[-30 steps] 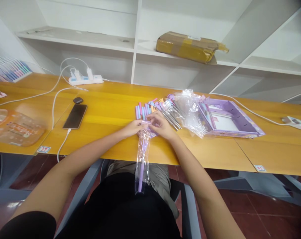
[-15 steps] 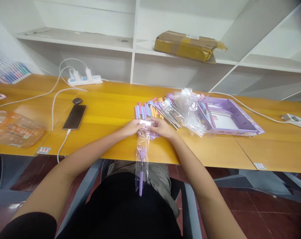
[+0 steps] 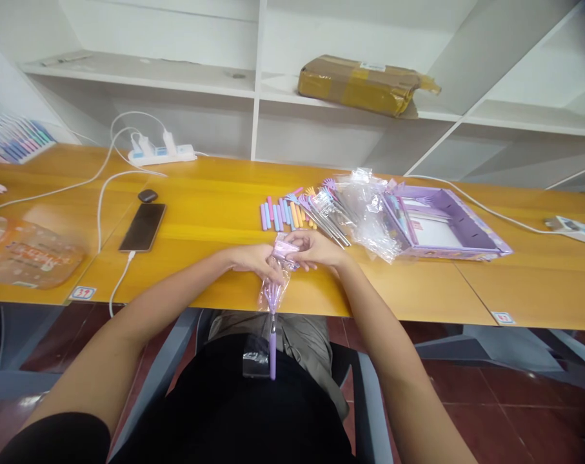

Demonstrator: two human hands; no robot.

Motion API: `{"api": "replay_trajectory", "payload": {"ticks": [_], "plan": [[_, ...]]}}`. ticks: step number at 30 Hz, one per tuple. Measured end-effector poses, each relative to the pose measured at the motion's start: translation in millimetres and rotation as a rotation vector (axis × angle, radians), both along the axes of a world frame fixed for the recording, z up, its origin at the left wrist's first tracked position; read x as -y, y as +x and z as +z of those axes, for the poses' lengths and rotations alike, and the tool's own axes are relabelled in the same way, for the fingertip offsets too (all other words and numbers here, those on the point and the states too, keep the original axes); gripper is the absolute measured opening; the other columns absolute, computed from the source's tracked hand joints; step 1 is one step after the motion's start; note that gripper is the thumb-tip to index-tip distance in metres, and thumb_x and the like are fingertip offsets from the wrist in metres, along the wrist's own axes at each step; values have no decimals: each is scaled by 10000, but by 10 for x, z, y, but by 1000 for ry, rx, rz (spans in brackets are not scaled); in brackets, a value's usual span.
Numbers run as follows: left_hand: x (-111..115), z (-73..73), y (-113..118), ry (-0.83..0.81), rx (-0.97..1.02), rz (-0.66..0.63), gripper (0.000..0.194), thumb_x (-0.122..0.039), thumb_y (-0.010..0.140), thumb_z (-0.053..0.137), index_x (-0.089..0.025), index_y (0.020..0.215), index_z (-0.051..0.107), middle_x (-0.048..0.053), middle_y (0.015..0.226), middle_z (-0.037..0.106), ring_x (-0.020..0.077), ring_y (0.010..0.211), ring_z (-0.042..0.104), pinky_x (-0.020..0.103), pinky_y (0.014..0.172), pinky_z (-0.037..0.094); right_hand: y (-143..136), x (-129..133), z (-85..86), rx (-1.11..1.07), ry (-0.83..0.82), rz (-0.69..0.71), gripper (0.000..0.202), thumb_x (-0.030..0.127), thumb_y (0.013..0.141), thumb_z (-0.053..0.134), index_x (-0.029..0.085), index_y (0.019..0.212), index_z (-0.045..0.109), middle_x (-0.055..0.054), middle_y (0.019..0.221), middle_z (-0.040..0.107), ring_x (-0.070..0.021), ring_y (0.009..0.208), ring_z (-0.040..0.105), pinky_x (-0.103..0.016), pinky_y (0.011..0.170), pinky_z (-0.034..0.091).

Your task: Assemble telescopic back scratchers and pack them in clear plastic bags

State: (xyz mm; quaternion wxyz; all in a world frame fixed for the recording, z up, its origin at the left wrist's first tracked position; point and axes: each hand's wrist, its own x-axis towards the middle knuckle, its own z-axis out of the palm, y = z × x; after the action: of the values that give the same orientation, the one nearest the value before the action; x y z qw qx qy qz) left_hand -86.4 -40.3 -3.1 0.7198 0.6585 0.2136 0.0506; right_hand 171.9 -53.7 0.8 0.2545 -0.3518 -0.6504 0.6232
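Near the table's front edge, my left hand (image 3: 259, 260) closes its fingers on a clear plastic bag (image 3: 281, 283). My right hand (image 3: 312, 249) pinches the top of the bag, at a pink and white card (image 3: 283, 248). Below my hands hangs a purple hand-shaped scratcher (image 3: 272, 296) with a purple handle, partly inside the bag. The bag's lower end flares out to the left of the handle. Just beyond my hands lie pink, blue, purple and orange handle tubes (image 3: 280, 214), with metal rods (image 3: 324, 222) and coloured hand-shaped heads beside them.
Crumpled clear bags (image 3: 372, 216) lie right of the rods, against a purple tray (image 3: 471, 251). At the left are a phone (image 3: 143, 227) on a cable, a black case (image 3: 148, 195), a power strip (image 3: 161, 155) and an orange bag (image 3: 35, 254). A taped box (image 3: 360, 84) sits on the shelf.
My left hand has moved down onto the bag, whose lower end has swung left away from the scratcher's handle. The bright white piece between my hands now shows as a pink and white card.
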Motion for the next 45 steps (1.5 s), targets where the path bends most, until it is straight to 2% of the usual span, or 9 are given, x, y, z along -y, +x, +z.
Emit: {"api": "replay_trajectory", "payload": {"ticks": [5, 8, 11, 14, 21, 30, 39, 42, 45], "plan": [[75, 45, 29, 178, -47, -132, 288, -365, 676, 1074, -232, 868, 906, 66, 844, 863, 235, 794, 827, 292, 720, 653, 34, 18, 42, -16, -31, -4, 540, 476, 817, 1008, 190, 1161, 705, 49, 646, 744, -103, 415, 614, -181, 346, 397], [71, 64, 23, 162, -40, -71, 304, -366, 672, 1074, -209, 847, 882, 54, 789, 827, 214, 750, 791, 282, 678, 616, 62, -2, 25, -68, -63, -34, 601, 596, 864, 954, 180, 1206, 689, 41, 620, 741, -109, 381, 599, -175, 314, 352], [14, 99, -13, 96, 65, 106, 388, -306, 645, 1083, -162, 925, 858, 61, 856, 824, 184, 758, 762, 288, 705, 607, 107, -17, 32, -103, -129, 36, 629, 697, 885, 902, 164, 1148, 696, -48, 794, 837, -102, 397, 620, -180, 292, 328], [-98, 150, -74, -11, 198, 309, 425, -255, 673, 1075, -119, 992, 830, 74, 908, 820, 163, 804, 762, 306, 792, 626, 147, -7, 79, -63, -221, 185, 616, 603, 860, 964, 160, 1219, 732, -91, 999, 877, -68, 422, 613, -173, 298, 309], [-411, 211, -192, -110, 382, 917, 292, -156, 773, 993, -112, 967, 780, 47, 909, 815, 135, 818, 781, 280, 857, 656, 213, 22, 198, 107, -260, 433, 445, 452, 864, 1001, 131, 1110, 814, -50, 880, 847, -30, 491, 542, -143, 409, 395], [-483, 142, -129, -253, 458, 1158, 106, -122, 930, 878, -100, 940, 774, 58, 911, 837, 97, 796, 782, 189, 783, 642, 267, 23, 218, -6, -192, 367, 626, 432, 738, 1078, 130, 1222, 820, -86, 962, 864, -81, 625, 679, -161, 515, 541], [-355, 40, -15, -310, 422, 1123, 206, -126, 871, 956, -116, 911, 754, 39, 884, 828, 91, 785, 763, 201, 811, 608, 44, -16, -1, -85, 12, -128, 516, 373, 746, 1042, 161, 1125, 765, 29, 691, 765, -74, 416, 567, -175, 379, 381], [-361, 21, 1, -336, 415, 1153, 206, -137, 895, 943, -130, 909, 738, 37, 897, 838, 98, 804, 786, 208, 823, 622, 26, -54, -33, -177, 7, -87, 577, 325, 747, 1033, 193, 1217, 726, 42, 759, 783, -88, 459, 622, -183, 416, 451], [-391, 28, -10, -373, 427, 1219, 159, -117, 948, 882, -143, 898, 733, 31, 898, 843, 92, 772, 788, 193, 772, 627, 56, -85, -32, -328, 41, 8, 917, 211, 601, 1105, 266, 1407, 671, 31, 936, 826, -104, 589, 700, -207, 528, 572]]}}
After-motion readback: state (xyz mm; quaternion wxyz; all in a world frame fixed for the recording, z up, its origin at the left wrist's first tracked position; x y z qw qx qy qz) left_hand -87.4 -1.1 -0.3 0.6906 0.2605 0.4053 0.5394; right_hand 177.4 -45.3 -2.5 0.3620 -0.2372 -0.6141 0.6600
